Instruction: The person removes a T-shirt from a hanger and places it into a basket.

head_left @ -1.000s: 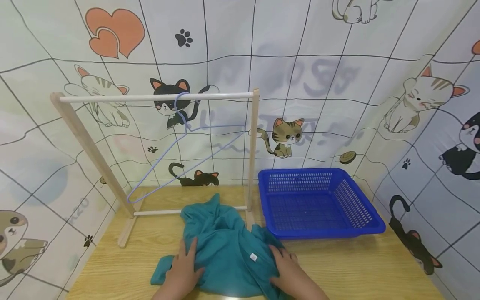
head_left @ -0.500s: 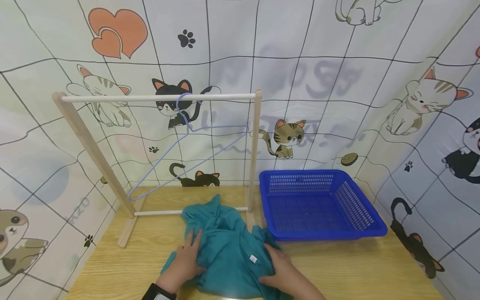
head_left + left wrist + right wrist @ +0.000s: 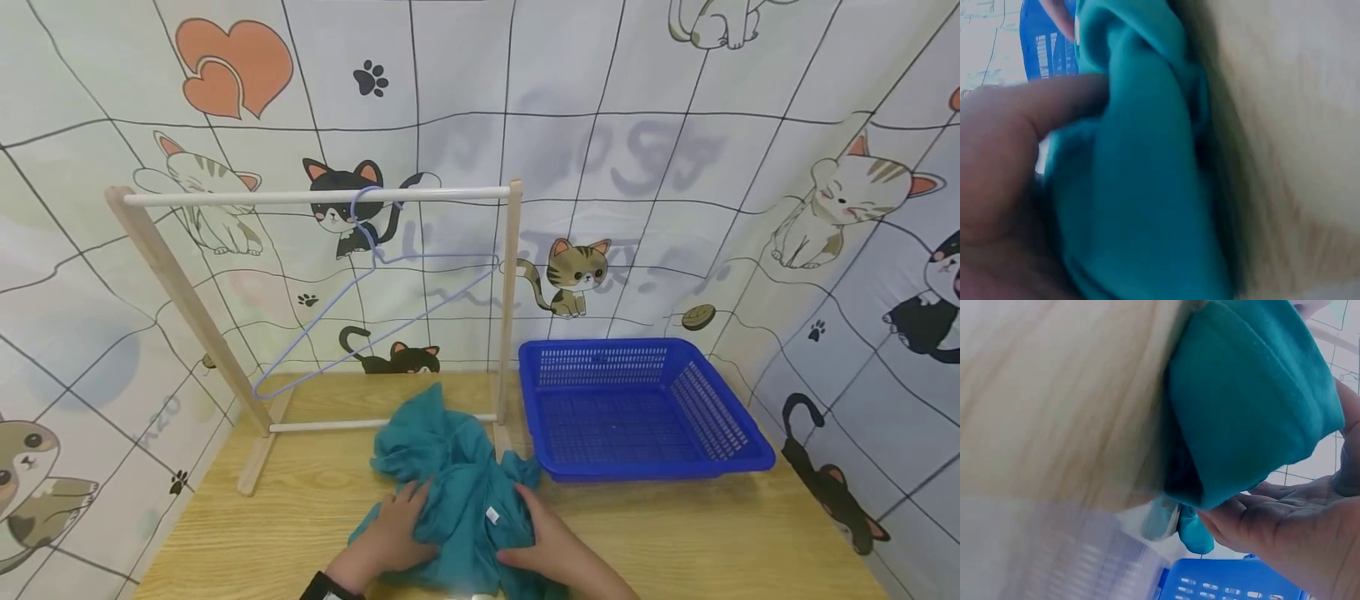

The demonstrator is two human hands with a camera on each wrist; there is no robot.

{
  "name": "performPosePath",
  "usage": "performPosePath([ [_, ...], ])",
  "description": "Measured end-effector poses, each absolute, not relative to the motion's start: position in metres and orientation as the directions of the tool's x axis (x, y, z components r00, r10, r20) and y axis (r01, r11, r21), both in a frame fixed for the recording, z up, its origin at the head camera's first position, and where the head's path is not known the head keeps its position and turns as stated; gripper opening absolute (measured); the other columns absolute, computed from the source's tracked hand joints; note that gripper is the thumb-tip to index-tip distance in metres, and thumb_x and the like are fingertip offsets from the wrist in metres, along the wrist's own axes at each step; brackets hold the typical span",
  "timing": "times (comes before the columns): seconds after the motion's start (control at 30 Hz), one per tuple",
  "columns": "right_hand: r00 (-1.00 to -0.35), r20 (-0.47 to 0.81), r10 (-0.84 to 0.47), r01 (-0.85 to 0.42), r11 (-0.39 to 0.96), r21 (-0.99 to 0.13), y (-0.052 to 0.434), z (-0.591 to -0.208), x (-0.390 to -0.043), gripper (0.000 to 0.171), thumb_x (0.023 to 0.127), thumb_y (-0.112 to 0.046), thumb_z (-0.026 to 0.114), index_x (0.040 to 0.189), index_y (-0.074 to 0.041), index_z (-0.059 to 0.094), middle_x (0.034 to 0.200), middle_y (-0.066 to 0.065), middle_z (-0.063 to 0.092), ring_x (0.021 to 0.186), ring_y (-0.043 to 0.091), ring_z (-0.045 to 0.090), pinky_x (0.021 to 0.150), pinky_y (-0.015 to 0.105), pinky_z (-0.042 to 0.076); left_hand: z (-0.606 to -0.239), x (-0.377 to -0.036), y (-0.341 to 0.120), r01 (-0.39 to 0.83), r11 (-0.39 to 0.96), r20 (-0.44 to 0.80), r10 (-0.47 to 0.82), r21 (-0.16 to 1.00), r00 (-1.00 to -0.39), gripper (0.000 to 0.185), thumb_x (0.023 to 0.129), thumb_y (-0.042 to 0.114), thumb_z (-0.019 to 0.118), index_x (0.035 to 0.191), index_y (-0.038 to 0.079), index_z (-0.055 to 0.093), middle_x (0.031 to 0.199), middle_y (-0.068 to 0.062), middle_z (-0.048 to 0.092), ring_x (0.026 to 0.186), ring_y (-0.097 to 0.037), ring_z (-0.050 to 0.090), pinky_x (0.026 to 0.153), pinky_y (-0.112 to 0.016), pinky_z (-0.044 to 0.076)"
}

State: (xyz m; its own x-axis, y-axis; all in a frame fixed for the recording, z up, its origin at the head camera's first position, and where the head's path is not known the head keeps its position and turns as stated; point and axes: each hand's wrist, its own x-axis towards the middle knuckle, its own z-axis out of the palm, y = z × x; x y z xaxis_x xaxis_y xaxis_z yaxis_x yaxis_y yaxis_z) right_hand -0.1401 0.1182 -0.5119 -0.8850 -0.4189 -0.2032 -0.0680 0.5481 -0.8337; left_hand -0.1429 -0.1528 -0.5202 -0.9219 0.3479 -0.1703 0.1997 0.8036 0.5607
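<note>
A crumpled teal garment (image 3: pixel 457 483) with a small white label (image 3: pixel 491 515) lies on the wooden table (image 3: pixel 712 533), in front of the rack's base. My left hand (image 3: pixel 397 529) grips its left side, fingers curled into the cloth. My right hand (image 3: pixel 536 537) holds the right side, bunching it inward. In the left wrist view the left hand (image 3: pixel 1004 162) presses against a thick fold of the garment (image 3: pixel 1147 187). The right wrist view has a wad of the garment (image 3: pixel 1247 406) cupped by the right hand (image 3: pixel 1291 537).
A wooden clothes rack (image 3: pixel 315 197) stands behind the garment, with a pale wire hanger (image 3: pixel 435 257) hooked on its rail. A blue plastic basket (image 3: pixel 720 454) sits to the right, holding nothing. Cat-print sheets close in the back and sides.
Both hands have drawn closer together, gathering the spread garment into a narrower, taller bunch. Its left edge has pulled in to the right.
</note>
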Motion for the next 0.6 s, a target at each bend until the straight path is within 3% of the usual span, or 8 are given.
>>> performPosePath([
  [0.1,-0.884,-0.214,-0.415,-0.050,0.538,-0.841,0.115,-0.511,-0.139,0.099,0.077,-0.041,0.077,0.148,0.000,0.021,0.146,0.033,0.028,0.131,0.053,0.030,0.097,0.071,0.029,-0.519,-0.139,-0.146,0.242,0.752,-0.166,0.422,0.614,-0.891,0.092,0.077,0.044,0.073,0.146,0.001,0.029,0.144,-0.027,0.033,0.128,-0.054,0.031,0.095,-0.071,0.032],
  [0.33,-0.892,-0.213,-0.398,-0.009,0.487,-0.873,0.106,-0.512,-0.138,0.100,0.079,-0.046,0.073,0.148,0.002,0.018,0.144,0.035,0.029,0.129,0.052,0.034,0.096,0.067,0.034,-0.519,-0.133,-0.134,0.302,0.677,-0.145,0.519,0.670,-0.842,0.094,0.078,0.046,0.071,0.146,-0.003,0.027,0.145,-0.024,0.033,0.128,-0.049,0.033,0.098,-0.065,0.036],
  [0.43,-0.901,-0.253,-0.353,0.107,0.384,-0.917,0.098,-0.513,-0.136,0.101,0.081,-0.045,0.071,0.148,0.003,0.012,0.144,0.036,0.028,0.130,0.052,0.032,0.098,0.068,0.032,-0.523,-0.131,-0.128,0.337,0.635,-0.081,0.535,0.695,-0.841,0.095,0.079,0.048,0.069,0.147,-0.002,0.025,0.145,-0.021,0.034,0.130,-0.045,0.034,0.100,-0.062,0.035],
  [0.6,-0.900,-0.335,-0.280,0.294,0.177,-0.939,0.085,-0.515,-0.133,0.101,0.086,-0.043,0.067,0.149,0.001,0.001,0.147,0.035,0.023,0.134,0.052,0.024,0.101,0.071,0.023,-0.531,-0.130,-0.119,0.410,0.545,0.054,0.553,0.731,-0.831,0.092,0.083,0.051,0.065,0.151,0.011,0.018,0.147,-0.012,0.036,0.132,-0.037,0.037,0.103,-0.056,0.037],
])
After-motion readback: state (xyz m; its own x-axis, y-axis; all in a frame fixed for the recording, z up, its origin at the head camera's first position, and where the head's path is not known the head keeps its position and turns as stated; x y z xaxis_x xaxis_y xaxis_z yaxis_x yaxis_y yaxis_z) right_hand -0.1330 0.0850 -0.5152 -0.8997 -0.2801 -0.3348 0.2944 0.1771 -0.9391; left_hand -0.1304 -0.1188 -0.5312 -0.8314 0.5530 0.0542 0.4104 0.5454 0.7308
